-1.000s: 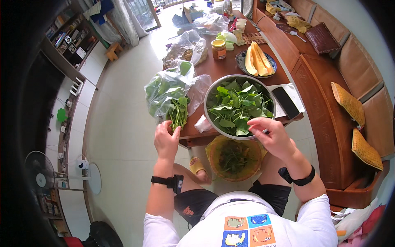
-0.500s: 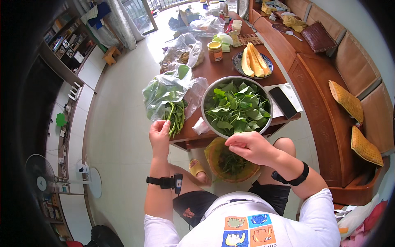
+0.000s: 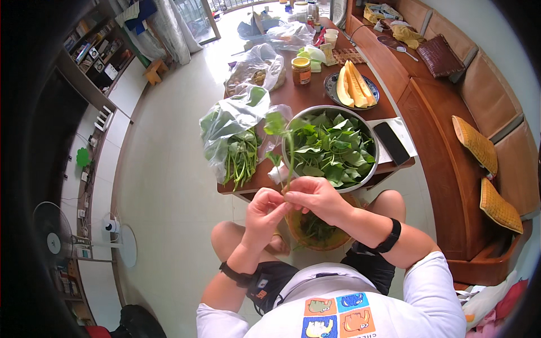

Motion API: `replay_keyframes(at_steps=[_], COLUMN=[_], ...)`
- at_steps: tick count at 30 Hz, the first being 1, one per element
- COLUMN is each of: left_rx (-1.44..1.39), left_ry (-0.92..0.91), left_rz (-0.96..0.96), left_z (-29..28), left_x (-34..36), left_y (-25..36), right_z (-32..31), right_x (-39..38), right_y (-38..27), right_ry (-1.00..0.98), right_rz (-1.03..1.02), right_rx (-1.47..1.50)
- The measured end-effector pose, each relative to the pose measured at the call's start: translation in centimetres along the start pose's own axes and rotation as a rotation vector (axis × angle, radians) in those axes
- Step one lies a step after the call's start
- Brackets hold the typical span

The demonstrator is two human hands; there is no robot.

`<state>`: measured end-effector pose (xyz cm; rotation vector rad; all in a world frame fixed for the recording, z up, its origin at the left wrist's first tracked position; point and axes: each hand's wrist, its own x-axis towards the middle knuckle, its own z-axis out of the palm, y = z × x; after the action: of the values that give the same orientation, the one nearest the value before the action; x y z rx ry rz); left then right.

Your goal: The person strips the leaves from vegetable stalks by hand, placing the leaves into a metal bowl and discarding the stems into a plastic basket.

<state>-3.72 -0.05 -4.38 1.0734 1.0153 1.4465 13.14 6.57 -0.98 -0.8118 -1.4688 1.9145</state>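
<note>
Both my hands meet in front of the table's near edge, fingertips pinched on one leafy green stem (image 3: 290, 155). The stem stands upright from the fingers, its leaves slightly blurred. My left hand (image 3: 264, 213) is closed at its lower end; my right hand (image 3: 316, 198) pinches right beside it. Behind them is a metal bowl (image 3: 374, 163) heaped with green leaves (image 3: 332, 146). A bunch of long-stemmed greens (image 3: 242, 160) pokes out of a clear plastic bag (image 3: 225, 121) to the left. Below my right hand, a yellowish bin (image 3: 329, 243) between my legs holds green scraps.
A black phone (image 3: 393, 143) lies right of the bowl. Farther back are a plate of melon slices (image 3: 352, 87), a lidded jar (image 3: 301, 71) and another plastic bag (image 3: 256, 65). A wooden bench (image 3: 428, 146) runs along the right; a fan (image 3: 53, 242) stands left.
My left hand has left the bagged bunch and moved right, bringing a stem to my right hand. The right hand has shifted slightly left and now pinches that stem too.
</note>
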Motion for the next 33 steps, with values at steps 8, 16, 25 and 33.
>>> replay_keyframes(at_steps=[8,16,25,33], left_rx=[0.623,0.964,1.207,1.019], left_ry=[-0.093,-0.096,-0.258,-0.342], left_rz=[0.318,0.839,0.730,0.654], left_z=[1.7,5.3,6.7,7.3], left_x=[-0.4,-1.6,-0.3,0.7], left_y=[2.4,5.5,5.3,4.5], right_z=[-1.0,-2.1,-3.1,-3.7], right_x=[-3.6,-6.7,-8.2,-9.0], right_y=[-0.9,-2.0,-1.8,-2.2], right_ry=[0.090,0.140,0.202,0.196], right_rz=[-0.131,-0.149,-0.208,-0.285], right_rx=[-0.137,-0.341,-0.346,-0.445])
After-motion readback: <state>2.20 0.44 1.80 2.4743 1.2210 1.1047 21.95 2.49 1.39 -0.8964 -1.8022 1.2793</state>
